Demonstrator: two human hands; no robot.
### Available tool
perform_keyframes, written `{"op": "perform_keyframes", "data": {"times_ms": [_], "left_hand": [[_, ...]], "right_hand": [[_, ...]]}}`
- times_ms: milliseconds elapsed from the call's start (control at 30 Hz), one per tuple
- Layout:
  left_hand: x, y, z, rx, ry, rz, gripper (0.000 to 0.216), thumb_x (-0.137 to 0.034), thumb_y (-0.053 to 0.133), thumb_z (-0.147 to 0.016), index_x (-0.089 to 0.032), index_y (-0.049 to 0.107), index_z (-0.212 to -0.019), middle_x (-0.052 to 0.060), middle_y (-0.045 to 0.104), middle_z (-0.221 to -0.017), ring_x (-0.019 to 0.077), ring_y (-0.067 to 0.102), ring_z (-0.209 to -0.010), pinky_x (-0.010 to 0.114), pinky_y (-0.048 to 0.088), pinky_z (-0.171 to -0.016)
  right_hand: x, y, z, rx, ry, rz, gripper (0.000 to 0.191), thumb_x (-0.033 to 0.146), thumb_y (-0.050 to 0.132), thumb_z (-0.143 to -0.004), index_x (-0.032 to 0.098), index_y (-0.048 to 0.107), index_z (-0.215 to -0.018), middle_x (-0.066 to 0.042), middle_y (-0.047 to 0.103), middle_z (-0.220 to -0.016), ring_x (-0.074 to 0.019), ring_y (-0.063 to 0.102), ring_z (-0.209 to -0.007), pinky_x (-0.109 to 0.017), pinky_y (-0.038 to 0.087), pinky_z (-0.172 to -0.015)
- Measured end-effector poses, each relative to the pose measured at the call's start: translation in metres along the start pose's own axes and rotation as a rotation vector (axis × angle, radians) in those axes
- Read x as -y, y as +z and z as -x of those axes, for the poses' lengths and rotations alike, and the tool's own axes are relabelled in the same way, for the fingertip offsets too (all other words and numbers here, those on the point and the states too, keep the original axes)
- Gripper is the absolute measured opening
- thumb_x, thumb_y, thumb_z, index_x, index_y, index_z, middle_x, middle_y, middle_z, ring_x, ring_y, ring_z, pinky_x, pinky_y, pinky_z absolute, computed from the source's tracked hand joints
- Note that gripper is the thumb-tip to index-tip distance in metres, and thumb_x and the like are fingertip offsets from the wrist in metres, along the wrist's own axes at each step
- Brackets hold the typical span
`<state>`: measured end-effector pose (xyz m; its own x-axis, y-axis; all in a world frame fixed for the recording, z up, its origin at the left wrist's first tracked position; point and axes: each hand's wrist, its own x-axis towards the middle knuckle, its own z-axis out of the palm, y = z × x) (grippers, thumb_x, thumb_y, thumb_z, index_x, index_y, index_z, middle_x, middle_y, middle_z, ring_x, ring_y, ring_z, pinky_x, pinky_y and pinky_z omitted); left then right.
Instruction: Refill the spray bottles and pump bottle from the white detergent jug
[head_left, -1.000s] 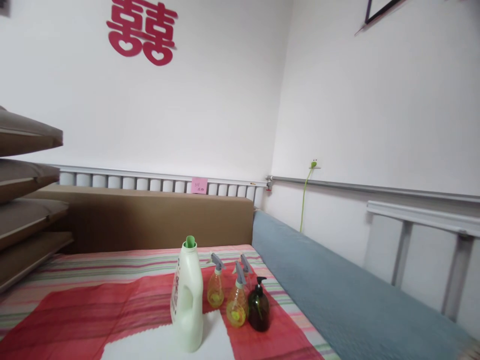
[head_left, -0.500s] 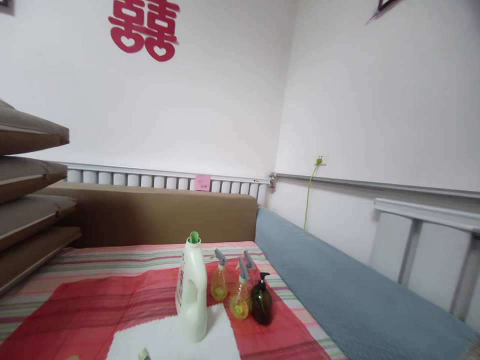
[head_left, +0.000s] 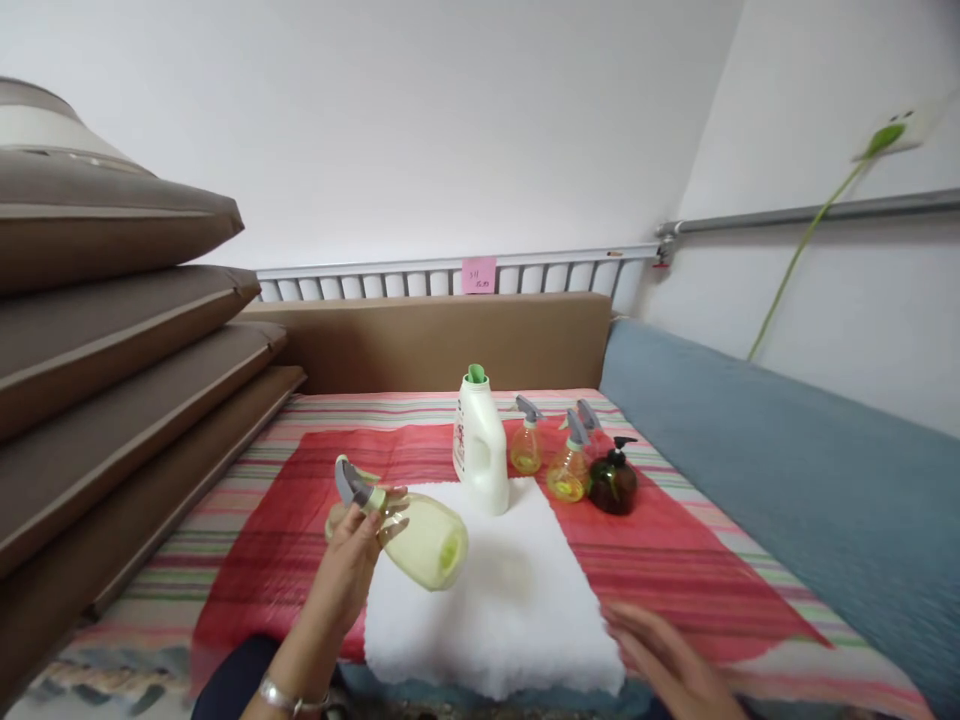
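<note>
Hands newly in view. Left hand (head_left: 352, 565) clasps spray bottle (head_left: 424, 540), tipped sideways over towel (head_left: 517, 600); right hand (head_left: 660, 660) open, empty (blurred), near right.

Spray bottle (head_left: 424, 542): translucent pale plastic, glossy and smooth, with a grey matt plastic trigger. Towel (head_left: 510, 600) at its 4 o'clock: white cloth, fluffy nap. Detergent bottle (head_left: 481, 455) at towel's 12 o'clock: opaque white plastic, satin. Pump bottle (head_left: 613, 486) at 1 o'clock: dark, glossy. Red sheet (head_left: 675, 550) under towel: thin, faint sheen, over woven striped cloth (head_left: 375, 405). Cushions (head_left: 112, 370) at 9 o'clock: brown matt fabric. Wall rail (head_left: 810, 212) at 2 o'clock: bare metal.
</note>
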<state>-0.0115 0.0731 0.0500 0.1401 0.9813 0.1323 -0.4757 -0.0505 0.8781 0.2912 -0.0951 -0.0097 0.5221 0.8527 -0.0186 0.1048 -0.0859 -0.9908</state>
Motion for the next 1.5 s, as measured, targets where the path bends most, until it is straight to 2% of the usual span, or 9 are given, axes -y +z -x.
{"op": "perform_keyframes", "data": {"times_ms": [100, 200, 300, 500, 833, 1033, 1300, 1400, 1500], "left_hand": [[-0.014, 0.000, 0.015, 0.094, -0.007, 0.010, 0.033, -0.039, 0.067, -0.074, -0.016, 0.064, -0.098, 0.012, 0.066, -0.108, 0.0273, 0.062, -0.101, 0.046, 0.047, -0.090], [-0.018, -0.006, 0.030, 0.191, -0.015, -0.027, 0.037, -0.040, 0.068, -0.074, -0.018, 0.064, -0.103, 0.012, 0.065, -0.114, 0.0296, 0.058, -0.108, 0.047, 0.044, -0.095], [-0.023, -0.008, 0.043, 0.256, -0.035, -0.124, 0.044, -0.038, 0.071, -0.072, -0.019, 0.061, -0.111, 0.011, 0.062, -0.120, 0.0313, 0.055, -0.113, 0.048, 0.039, -0.100], [-0.031, 0.020, 0.047, 0.262, 0.000, -0.170, 0.043, -0.042, 0.070, -0.072, -0.018, 0.063, -0.106, 0.014, 0.062, -0.119, 0.0349, 0.048, -0.120, 0.050, 0.035, -0.102], [0.004, 0.044, 0.033, 0.061, -0.043, 0.100, 0.033, -0.043, 0.067, -0.074, -0.020, 0.065, -0.098, 0.010, 0.068, -0.107, 0.0286, 0.056, -0.113, 0.046, 0.038, -0.100], [-0.001, 0.038, 0.035, 0.077, -0.065, 0.055, 0.047, -0.033, 0.068, -0.074, -0.025, 0.056, -0.119, 0.010, 0.056, -0.130, 0.0270, 0.043, -0.127, 0.042, 0.031, -0.106], [0.004, 0.045, 0.027, -0.077, -0.041, 0.046, 0.032, -0.032, 0.074, -0.068, -0.020, 0.064, -0.096, 0.006, 0.069, -0.097, 0.0254, 0.059, -0.105, 0.040, 0.039, -0.097], [0.011, 0.053, 0.033, -0.129, -0.061, -0.005, 0.038, -0.037, 0.067, -0.075, -0.022, 0.060, -0.110, 0.008, 0.066, -0.110, 0.0253, 0.057, -0.110, 0.039, 0.039, -0.097], [0.015, 0.051, 0.034, -0.009, -0.173, 0.018, 0.049, -0.049, 0.057, -0.080, -0.020, 0.057, -0.119, 0.013, 0.058, -0.125, 0.0289, 0.052, -0.117, 0.042, 0.038, -0.099]], "right_hand": [[0.032, 0.071, -0.002, 0.433, 0.136, -0.391, 0.049, 0.057, 0.065, -0.070, 0.032, 0.062, -0.111, -0.009, 0.057, -0.124, -0.0304, 0.058, -0.105, -0.043, 0.050, -0.079], [0.060, 0.123, 0.007, 0.910, 0.288, -0.730, 0.060, 0.067, 0.052, -0.075, 0.033, 0.051, -0.125, -0.009, 0.057, -0.123, -0.0312, 0.060, -0.101, -0.043, 0.051, -0.068], [0.063, 0.146, 0.016, 1.123, 0.411, -0.936, 0.065, 0.071, 0.040, -0.080, 0.029, 0.047, -0.128, -0.011, 0.060, -0.119, -0.0302, 0.061, -0.100, -0.039, 0.051, -0.068], [0.049, 0.149, 0.019, 0.887, 0.511, -1.133, 0.060, 0.056, 0.055, -0.081, 0.021, 0.043, -0.128, -0.015, 0.063, -0.113, -0.0252, 0.066, -0.087, -0.029, 0.048, -0.062], [0.064, 0.146, 0.023, 0.472, 0.135, -1.084, 0.069, 0.028, 0.078, -0.066, 0.030, 0.038, -0.122, -0.008, 0.049, -0.128, -0.0287, 0.053, -0.110, -0.038, 0.041, -0.083], [0.045, 0.151, 0.012, 0.610, 0.323, -1.181, 0.064, 0.040, 0.068, -0.076, 0.029, 0.032, -0.127, -0.012, 0.052, -0.124, -0.0315, 0.057, -0.106, -0.037, 0.042, -0.076], [0.040, 0.154, 0.015, 0.602, 0.330, -1.201, 0.064, 0.037, 0.070, -0.075, 0.027, 0.034, -0.127, -0.013, 0.056, -0.123, -0.0307, 0.059, -0.104, -0.037, 0.044, -0.075], [0.038, 0.160, 0.015, 0.600, 0.420, -1.268, 0.060, 0.039, 0.070, -0.075, 0.026, 0.039, -0.125, -0.012, 0.061, -0.117, -0.0291, 0.061, -0.100, -0.035, 0.046, -0.073], [0.036, 0.162, 0.014, 0.671, 0.588, -1.350, 0.053, 0.049, 0.063, -0.079, 0.020, 0.048, -0.120, -0.013, 0.065, -0.108, -0.0275, 0.065, -0.092, -0.027, 0.046, -0.062]]}}
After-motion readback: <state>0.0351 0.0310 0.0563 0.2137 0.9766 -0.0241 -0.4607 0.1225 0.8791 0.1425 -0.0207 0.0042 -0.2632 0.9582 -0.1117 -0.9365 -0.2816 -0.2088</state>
